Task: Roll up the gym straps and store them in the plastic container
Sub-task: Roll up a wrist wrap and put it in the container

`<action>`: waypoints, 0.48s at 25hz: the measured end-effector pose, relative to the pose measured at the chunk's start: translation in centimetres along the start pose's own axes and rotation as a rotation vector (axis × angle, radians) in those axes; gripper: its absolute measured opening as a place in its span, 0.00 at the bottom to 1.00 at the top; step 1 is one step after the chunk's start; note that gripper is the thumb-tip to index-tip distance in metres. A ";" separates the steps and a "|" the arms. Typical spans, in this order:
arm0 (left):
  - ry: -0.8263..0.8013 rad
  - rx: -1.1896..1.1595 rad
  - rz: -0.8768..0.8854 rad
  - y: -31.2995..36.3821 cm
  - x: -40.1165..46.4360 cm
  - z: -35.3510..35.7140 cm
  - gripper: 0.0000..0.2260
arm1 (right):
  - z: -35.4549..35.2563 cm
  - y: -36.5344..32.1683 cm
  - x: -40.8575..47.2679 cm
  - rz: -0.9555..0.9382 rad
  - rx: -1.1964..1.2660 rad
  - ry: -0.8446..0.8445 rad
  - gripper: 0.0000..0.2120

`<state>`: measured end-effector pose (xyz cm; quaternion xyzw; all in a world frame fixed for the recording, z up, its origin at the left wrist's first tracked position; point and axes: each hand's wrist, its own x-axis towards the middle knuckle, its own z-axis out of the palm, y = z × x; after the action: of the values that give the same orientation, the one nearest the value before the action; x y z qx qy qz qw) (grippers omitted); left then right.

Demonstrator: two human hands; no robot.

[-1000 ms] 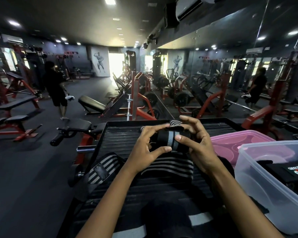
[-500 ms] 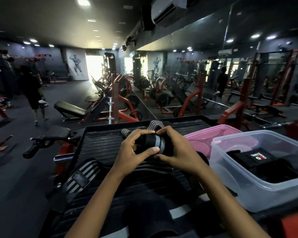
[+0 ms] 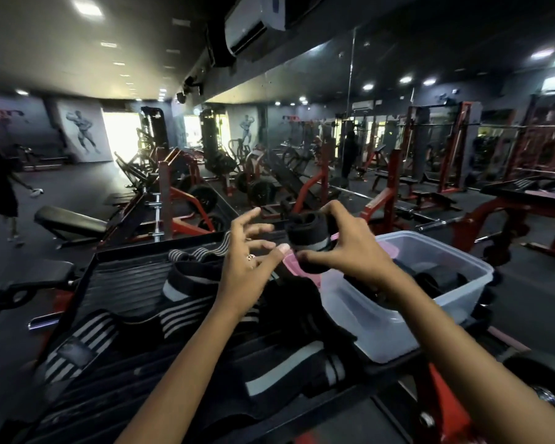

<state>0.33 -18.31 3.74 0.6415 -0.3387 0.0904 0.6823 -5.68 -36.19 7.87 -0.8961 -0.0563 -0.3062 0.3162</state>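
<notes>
Gripping the rolled black-and-grey gym strap (image 3: 311,240), the right hand (image 3: 343,251) holds it above the clear plastic container's (image 3: 394,318) near-left rim. Left hand (image 3: 247,270) hangs open beside it, fingers spread, over unrolled straps (image 3: 186,302) on the ribbed black platform (image 3: 125,283).

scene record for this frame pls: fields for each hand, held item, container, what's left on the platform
right hand: grips a rolled strap, lifted beside the container
left hand: open, fingers spread, not holding anything
container: clear plastic, open, dark straps already inside
lid: pink, beside the container, partly hidden by the hands
platform: black, ribbed
loose straps: black with grey stripes, several unrolled on the platform
stage: roll not yet in the container
</notes>
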 end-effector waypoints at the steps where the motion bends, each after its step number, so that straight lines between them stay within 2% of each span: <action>1: -0.061 0.038 -0.002 0.2 0.4 1.2 0.19 | -1.4 0.9 0.1 0.038 0.015 0.015 0.27; 4: -0.261 0.265 0.057 0.5 1.5 5.1 0.06 | -5.7 4.7 0.6 0.131 0.040 -0.021 0.28; 6: -0.353 0.411 0.068 0.6 2.4 8.0 0.05 | -8.1 7.5 0.8 0.169 0.033 -0.067 0.28; 9: -0.528 0.639 -0.040 0.7 3.9 11.6 0.12 | -10.3 10.6 0.9 0.191 0.029 -0.100 0.26; 12: -0.754 0.909 -0.210 -0.5 5.3 14.3 0.27 | -11.6 13.1 0.9 0.204 0.032 -0.109 0.24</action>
<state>-0.34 -33.44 5.64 0.8871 -0.4193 -0.0754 0.1776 -7.10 -53.66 8.56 -0.9073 0.0133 -0.2223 0.3566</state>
